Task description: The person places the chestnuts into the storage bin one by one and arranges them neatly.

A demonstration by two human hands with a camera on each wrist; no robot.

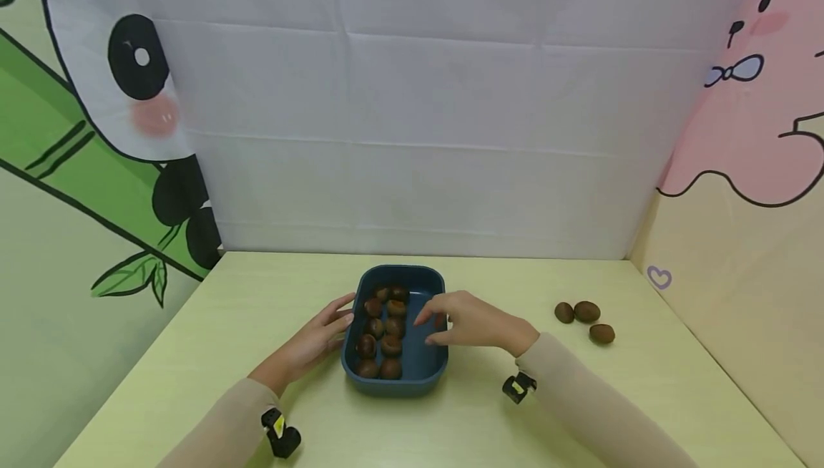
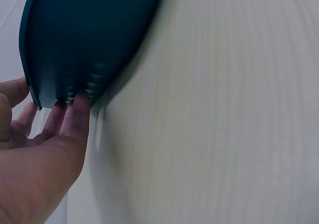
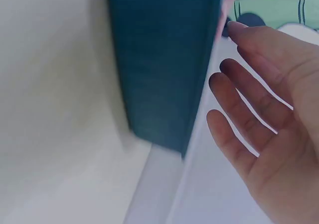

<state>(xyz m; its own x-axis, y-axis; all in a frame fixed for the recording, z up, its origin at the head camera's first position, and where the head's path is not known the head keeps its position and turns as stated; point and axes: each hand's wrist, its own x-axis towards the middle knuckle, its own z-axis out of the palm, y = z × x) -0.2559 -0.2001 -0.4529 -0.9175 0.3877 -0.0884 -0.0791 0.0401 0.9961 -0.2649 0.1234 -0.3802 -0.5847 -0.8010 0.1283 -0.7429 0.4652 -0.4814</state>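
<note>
A dark blue rectangular box (image 1: 421,386) stands on the table with several brown chestnuts (image 1: 391,345) lined up in rows along its left side. My left hand (image 1: 315,343) touches the box's left wall with its fingertips; in the left wrist view, the straight fingers (image 2: 77,117) rest against the outside of the box (image 2: 84,40). Over the box's right rim hovers my right hand (image 1: 473,321), thumb and fingers apart and slightly bent. The right wrist view shows nothing between the fingers of the right hand (image 3: 274,114), beside the box wall (image 3: 159,69).
Three loose chestnuts (image 1: 587,311) lie on the pale yellow table (image 1: 489,411) to the right, beyond my right hand. A white cloth wall (image 1: 412,189) rises behind the table, with painted panels on both sides. Each wrist wears a small black camera.
</note>
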